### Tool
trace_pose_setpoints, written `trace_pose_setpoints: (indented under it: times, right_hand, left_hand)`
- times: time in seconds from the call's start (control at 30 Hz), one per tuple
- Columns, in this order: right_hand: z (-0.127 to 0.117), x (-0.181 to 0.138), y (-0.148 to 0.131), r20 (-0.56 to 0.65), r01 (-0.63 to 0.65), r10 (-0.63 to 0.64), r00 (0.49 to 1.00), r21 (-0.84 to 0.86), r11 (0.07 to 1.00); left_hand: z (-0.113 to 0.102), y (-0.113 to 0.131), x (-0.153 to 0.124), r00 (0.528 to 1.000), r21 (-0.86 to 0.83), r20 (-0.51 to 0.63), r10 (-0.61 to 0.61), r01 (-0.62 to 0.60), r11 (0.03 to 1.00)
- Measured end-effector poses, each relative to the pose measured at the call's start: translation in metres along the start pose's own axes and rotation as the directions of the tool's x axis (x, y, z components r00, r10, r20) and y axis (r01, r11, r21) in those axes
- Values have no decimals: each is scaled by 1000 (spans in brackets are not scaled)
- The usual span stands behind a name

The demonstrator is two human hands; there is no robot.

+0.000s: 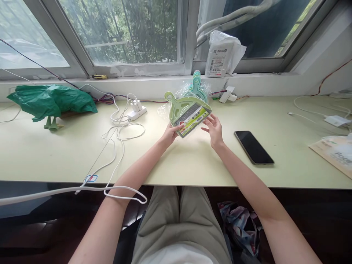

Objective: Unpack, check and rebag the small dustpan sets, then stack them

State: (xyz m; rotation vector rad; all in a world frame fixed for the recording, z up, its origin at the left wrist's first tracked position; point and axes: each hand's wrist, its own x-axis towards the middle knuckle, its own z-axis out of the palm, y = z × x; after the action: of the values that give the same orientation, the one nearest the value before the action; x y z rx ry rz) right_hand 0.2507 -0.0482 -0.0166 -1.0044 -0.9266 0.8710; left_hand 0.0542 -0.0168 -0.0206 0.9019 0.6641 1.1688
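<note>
My left hand (169,135) is closed on the lower left corner of a small light-green dustpan and brush set (176,104), its thumb over the printed card label (194,120). Dark grey bristles run along the label, and the set is tilted up toward me. At the set's right end is my right hand (215,130), fingers apart and some touching the edge. Just behind lies a pile of similar teal sets (196,86) in clear plastic, partly hidden by the one I hold.
A black phone (254,147) lies to the right, with a paper packet (334,154) beyond it. On the left are white cables (121,128), a power strip (136,113) and a green plastic bag (55,101). A white package (220,58) stands on the windowsill.
</note>
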Motion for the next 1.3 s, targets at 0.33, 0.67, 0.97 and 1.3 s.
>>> trace_pose_setpoints:
  times: [0.33,0.67,0.97,1.3]
  right_hand:
    - [-9,8,2,-82,31,-29,996,29,999]
    - [-12,15,6,63,-74,68,996,96,993]
    - [-20,24,12,-101,38,-43,994,-44,998]
    - [-27,25,4,-292,124,-143,946,-82,989]
  left_hand:
    - [-1,-4,-3,997,32,47,-53,52,998]
    - [-1,-1,-1,999,10,-27,-29,29,1000]
    - [5,-2,-6,995,19,52,-84,83,996]
    - [-1,0,-2,1000,19,-12,-24,24,1000]
